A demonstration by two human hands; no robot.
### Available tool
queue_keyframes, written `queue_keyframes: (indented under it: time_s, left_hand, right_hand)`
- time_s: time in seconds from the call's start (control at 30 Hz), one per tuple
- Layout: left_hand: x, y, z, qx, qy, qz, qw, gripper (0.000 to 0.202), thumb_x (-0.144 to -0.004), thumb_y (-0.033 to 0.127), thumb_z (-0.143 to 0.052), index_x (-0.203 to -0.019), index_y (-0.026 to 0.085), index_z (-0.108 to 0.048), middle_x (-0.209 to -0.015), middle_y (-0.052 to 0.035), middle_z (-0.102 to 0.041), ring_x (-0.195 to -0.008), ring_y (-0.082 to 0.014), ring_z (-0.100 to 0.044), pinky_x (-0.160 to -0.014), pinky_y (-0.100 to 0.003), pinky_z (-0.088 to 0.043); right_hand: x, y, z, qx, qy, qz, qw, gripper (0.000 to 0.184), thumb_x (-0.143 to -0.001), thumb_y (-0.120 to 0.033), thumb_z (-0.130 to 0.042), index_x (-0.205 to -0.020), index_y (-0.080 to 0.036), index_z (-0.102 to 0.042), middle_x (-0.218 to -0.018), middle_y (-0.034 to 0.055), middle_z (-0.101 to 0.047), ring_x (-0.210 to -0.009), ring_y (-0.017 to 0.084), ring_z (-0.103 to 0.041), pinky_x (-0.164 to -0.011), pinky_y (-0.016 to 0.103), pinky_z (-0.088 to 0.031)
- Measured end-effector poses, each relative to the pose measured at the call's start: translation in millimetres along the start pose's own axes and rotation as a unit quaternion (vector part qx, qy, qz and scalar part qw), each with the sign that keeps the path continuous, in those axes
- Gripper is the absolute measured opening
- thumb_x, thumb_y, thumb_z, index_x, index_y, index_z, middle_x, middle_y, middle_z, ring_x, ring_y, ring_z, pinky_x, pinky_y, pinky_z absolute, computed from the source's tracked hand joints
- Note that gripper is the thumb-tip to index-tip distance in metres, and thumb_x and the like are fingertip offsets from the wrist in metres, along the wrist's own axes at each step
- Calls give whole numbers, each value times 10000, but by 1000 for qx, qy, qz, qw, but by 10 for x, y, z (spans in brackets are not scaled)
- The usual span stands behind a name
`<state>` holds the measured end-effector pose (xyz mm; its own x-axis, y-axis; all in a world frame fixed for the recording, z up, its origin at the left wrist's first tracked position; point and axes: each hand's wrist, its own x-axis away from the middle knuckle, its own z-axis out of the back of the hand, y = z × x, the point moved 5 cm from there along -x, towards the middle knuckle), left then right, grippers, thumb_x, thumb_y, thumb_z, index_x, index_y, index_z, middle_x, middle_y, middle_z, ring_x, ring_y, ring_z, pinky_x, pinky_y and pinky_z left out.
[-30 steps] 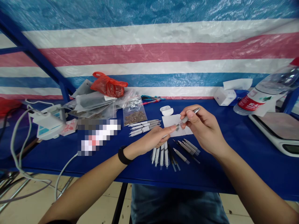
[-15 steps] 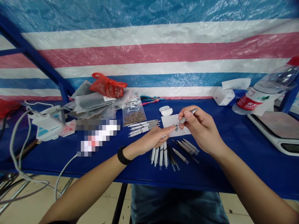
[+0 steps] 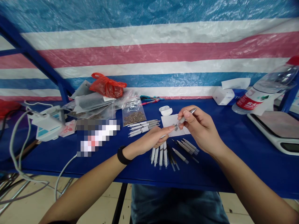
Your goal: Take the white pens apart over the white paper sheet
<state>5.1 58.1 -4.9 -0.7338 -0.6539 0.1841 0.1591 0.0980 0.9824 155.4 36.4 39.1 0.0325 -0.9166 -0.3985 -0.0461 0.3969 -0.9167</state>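
- Grey pen (image 3: 183, 120), metal end up: pinched betw. thumb & fingers of R hand (image 3: 201, 129), held in the air above white card (image 3: 174, 124).
- L hand (image 3: 149, 140): loose, fingers extended, not clenched; fingertips (image 3: 173, 127) touching pen's lower end (no firm grip visible).
- Black wristband (image 3: 122, 155) on L wrist.
- Below L hand: white pens (image 3: 160, 157) fanned out on table; just right of those, grey pens w/ dark tips (image 3: 185, 148).
- Left of card: row of white pens (image 3: 143, 127); behind it, zip bag of brown bits (image 3: 134, 116).
- White earbud case (image 3: 165, 110) just behind card.
- All on blue table (image 3: 233, 168); far right: tissue box (image 3: 223, 96), water bottle (image 3: 263, 96), digital scale (image 3: 275, 130).
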Motion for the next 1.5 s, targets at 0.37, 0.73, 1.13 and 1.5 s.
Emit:
queue_keyframes:
  time_s: [0.37, 0.73, 1.13, 1.5]
  left_hand:
    - [-8, -2, -14, -9, 11, 6, 1000, 717, -922, 707, -505, -478, 212, -235, -453, 63, -178, -406, -54, -162, -413, -275, -103]
    - [8, 37, -29, -10, -25, -28, 999, 669, -952, 667, -486, -517, 210, -263, -480, 68, -196, -415, -57, -191, -423, -255, -139]
    - [72, 187, -1, -98, 13, -160, 982, 324, -997, 447, -479, -1051, 159, -616, -671, 51, -424, -542, -97, -372, -526, -234, -318]
    - [114, 219, 36, -450, 156, -283, 832, 320, -1075, 328, -365, -1029, 171, -640, -814, -51, -661, -723, -176, -605, -672, -270, -431]
  right_hand:
    - [-9, -96, 1, -52, 26, 1, 998, 236, -907, -468, -712, -846, -241, -697, -856, -7, -664, -627, 103, -605, -615, 276, -544]
    - [7, -22, -9, 8, 3, -9, 1000, 229, -936, -459, -670, -903, -239, -726, -842, 4, -685, -648, 119, -626, -641, 287, -555]
    - [-1, 17, 11, 61, -10, -61, 996, 316, -803, -491, -796, -995, -240, -796, -806, 29, -748, -663, 166, -650, -663, 341, -572]
    - [34, 48, 21, 197, 72, -59, 976, 551, -765, -662, -752, -533, -201, -559, -456, -23, -524, -442, 111, -462, -461, 264, -369]
